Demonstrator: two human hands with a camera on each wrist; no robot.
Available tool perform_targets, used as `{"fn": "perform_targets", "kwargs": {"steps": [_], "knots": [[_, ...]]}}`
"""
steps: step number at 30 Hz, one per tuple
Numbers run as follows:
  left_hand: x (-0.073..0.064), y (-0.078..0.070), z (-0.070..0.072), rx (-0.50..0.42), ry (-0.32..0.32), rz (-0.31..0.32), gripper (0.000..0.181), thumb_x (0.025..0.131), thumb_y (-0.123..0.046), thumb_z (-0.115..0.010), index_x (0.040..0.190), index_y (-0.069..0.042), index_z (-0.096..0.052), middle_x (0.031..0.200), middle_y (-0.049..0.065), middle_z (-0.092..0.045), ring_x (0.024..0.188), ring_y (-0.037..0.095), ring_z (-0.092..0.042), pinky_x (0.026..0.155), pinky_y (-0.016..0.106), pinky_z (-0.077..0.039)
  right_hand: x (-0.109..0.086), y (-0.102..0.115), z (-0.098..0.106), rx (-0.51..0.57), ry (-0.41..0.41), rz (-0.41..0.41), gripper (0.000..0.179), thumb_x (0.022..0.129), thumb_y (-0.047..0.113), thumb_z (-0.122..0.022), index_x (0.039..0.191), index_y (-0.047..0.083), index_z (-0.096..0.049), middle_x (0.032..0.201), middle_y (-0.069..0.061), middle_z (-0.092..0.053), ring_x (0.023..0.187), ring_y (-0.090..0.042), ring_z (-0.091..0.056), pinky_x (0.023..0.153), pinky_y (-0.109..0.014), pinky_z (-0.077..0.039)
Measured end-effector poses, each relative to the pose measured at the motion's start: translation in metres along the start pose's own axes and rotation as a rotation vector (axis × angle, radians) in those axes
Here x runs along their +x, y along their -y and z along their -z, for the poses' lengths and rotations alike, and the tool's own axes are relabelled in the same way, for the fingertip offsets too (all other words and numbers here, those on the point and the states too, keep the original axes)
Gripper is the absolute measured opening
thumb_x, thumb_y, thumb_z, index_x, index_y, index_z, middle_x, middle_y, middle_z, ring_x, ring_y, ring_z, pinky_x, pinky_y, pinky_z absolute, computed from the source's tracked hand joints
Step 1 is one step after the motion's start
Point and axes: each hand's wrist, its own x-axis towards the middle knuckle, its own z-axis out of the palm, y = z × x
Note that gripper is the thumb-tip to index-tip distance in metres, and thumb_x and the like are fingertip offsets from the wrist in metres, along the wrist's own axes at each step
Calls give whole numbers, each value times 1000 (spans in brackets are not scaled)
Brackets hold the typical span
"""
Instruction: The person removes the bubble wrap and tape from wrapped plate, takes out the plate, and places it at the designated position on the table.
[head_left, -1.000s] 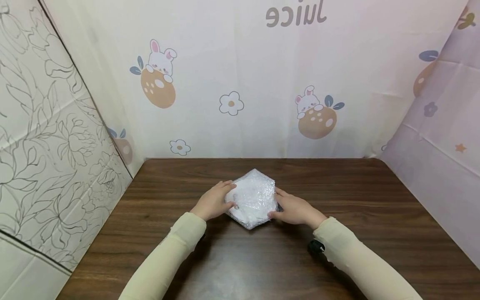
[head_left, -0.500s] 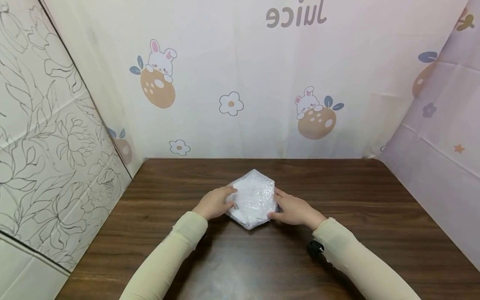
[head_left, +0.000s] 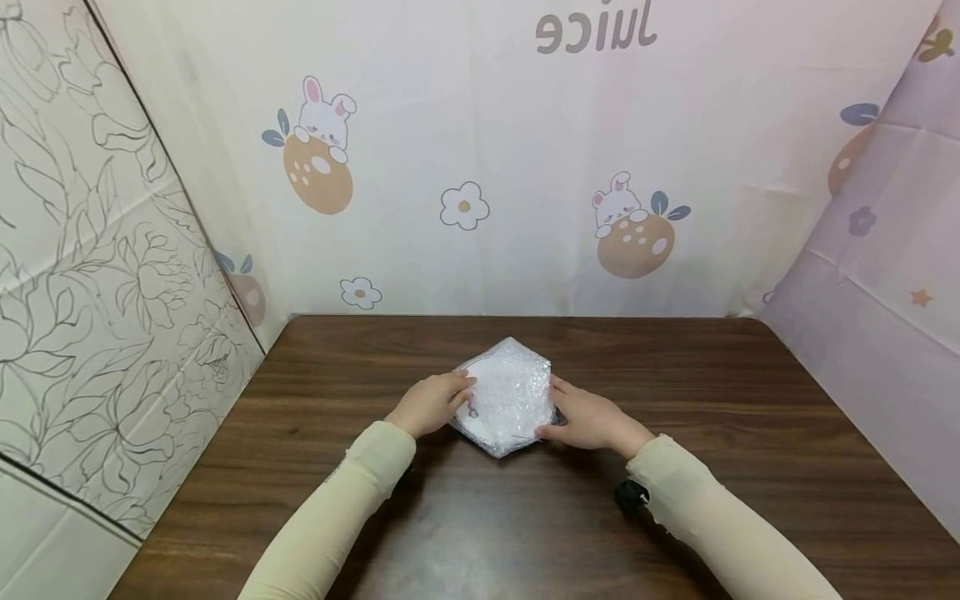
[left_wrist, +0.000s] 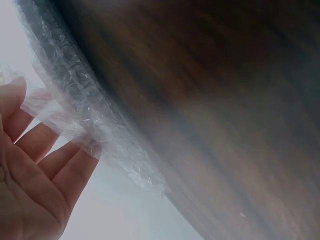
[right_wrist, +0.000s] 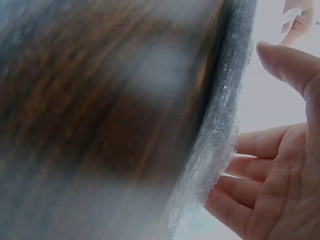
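Observation:
A flat hexagonal package in clear bubble wrap (head_left: 513, 396) lies on the brown wooden table. My left hand (head_left: 429, 404) is at its left side. In the left wrist view, the thumb and fingers of that hand (left_wrist: 37, 165) pinch a loose flap of the clear wrap (left_wrist: 75, 117). On the other side, my right hand (head_left: 588, 419) rests against the package's right edge. The right wrist view shows its fingers (right_wrist: 245, 190) nearly straight, touching the wrapped side (right_wrist: 222, 115), with the thumb held apart from them. What is inside the wrap cannot be made out.
The dark wood-grain table (head_left: 480, 517) reaches back to a printed curtain (head_left: 525, 125) with rabbits and fruit. A white panel with line-drawn flowers (head_left: 97, 292) stands along the left, and a pale curtain (head_left: 900, 250) hangs on the right.
My left fingers have come down from the package's upper left edge, and the thumb has closed toward them on the wrap. The right hand and the package stay put.

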Motion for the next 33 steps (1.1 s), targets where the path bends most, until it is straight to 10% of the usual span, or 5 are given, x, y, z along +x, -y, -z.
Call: {"fn": "perform_targets", "kwargs": {"steps": [9, 19, 33], "knots": [[-3, -3, 3, -17, 15, -3, 42, 96, -26, -63, 135, -11, -60, 148, 10, -50, 141, 32, -42, 114, 47, -37, 0, 0, 1, 3, 2, 4, 80, 91, 47, -65, 144, -7, -41, 156, -28, -29, 138, -42, -42, 108, -54, -40], [-14, -28, 2, -75, 36, -221, 39, 96, -29, -63, 130, -10, -64, 145, 6, -54, 140, 28, -43, 115, 42, -37, 0, -3, 3, -9, 3, 9, 79, 91, 49, -64, 143, -7, -43, 156, -27, -30, 135, -42, -45, 106, -55, -42], [-16, -48, -9, 2, 42, -331, 29, 93, -28, -68, 118, -14, -70, 132, -1, -63, 127, 16, -56, 108, 32, -44, 1, -2, 2, -6, 11, 11, 80, 91, 48, -65, 143, -8, -43, 156, -27, -31, 135, -43, -45, 105, -56, -43]]}}
